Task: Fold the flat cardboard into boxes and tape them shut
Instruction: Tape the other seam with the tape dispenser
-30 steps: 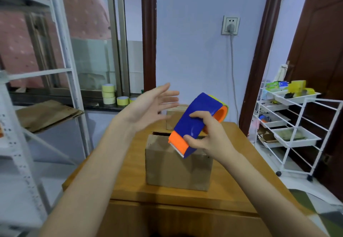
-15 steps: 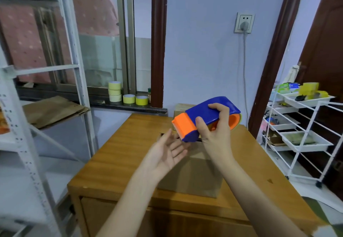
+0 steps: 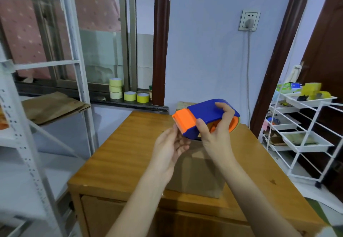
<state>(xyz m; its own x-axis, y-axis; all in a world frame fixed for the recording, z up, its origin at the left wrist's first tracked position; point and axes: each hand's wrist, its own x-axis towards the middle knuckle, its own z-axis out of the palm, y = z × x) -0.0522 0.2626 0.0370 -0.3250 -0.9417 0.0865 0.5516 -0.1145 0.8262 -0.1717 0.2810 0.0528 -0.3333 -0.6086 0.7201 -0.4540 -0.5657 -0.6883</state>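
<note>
Above the brown cardboard box (image 3: 194, 171) on the wooden desk (image 3: 118, 155), the right hand (image 3: 217, 134) grips a blue and orange plastic tape dispenser (image 3: 202, 116), thumb under, fingers curled over its blue back; the left hand (image 3: 168, 149) has its fingertips at the orange toothed end, apparently pinching for the tape's loose end, though I cannot see tape between them; the box stands directly below both hands, its top seam seemingly not yet taped; a second small box (image 3: 182, 105) sits behind the dispenser. The serrated blade lies right against those fingers, so a slip could nick them; the tape end might also fold back onto itself.
</note>
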